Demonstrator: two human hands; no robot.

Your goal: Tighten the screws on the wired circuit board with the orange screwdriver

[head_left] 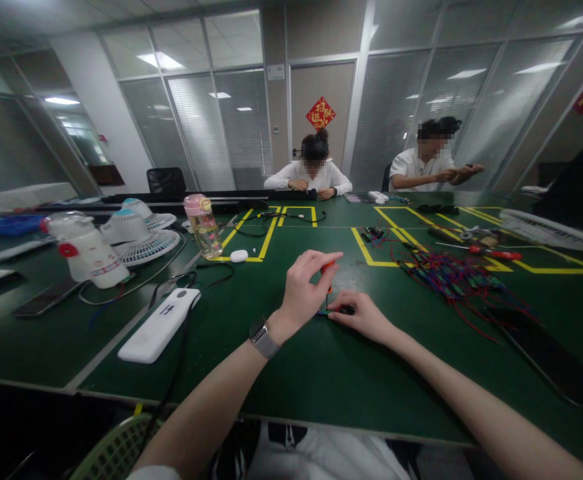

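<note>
My left hand [299, 287], with a watch on its wrist, is closed round a screwdriver [330, 290] with an orange-red handle. The screwdriver stands upright, its thin dark shaft reaching down to a small green circuit board [323, 312] on the table. Most of the handle is hidden by my fingers. Low on the tabletop, my right hand [364, 317] pinches the edge of that board beside the screwdriver's tip. Dark and red wire shows under its fingers. Whether the tip sits in a screw is too small to tell.
Right lies a heap of wired circuit boards [451, 273], near a red-handled screwdriver [504, 255] and a dark tablet-like slab [546, 353]. Left are a white oblong device [159, 327], a pink-lidded bottle [204, 230] and fan parts [146, 247]. Two people sit across the green table [291, 387].
</note>
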